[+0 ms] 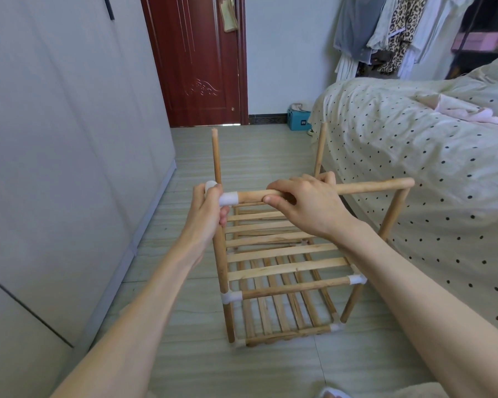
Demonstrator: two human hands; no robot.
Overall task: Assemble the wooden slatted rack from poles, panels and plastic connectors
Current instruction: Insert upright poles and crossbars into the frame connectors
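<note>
The wooden rack [285,271] stands on the floor with two slatted shelves joined by white plastic connectors. My left hand [209,214] grips a white connector [227,198] on top of the near left upright pole. My right hand [305,203] grips a horizontal wooden pole [374,187] whose left end sits in that connector. The pole's right end lies over the top of the near right upright [393,214]. Two bare uprights rise at the back, the left one [216,156] and the right one [319,150].
A bed with a dotted cover [414,156] stands close on the right of the rack. White wardrobe doors [69,168] run along the left. A red door [196,58] and a blue box [298,119] are at the far end of the tiled floor.
</note>
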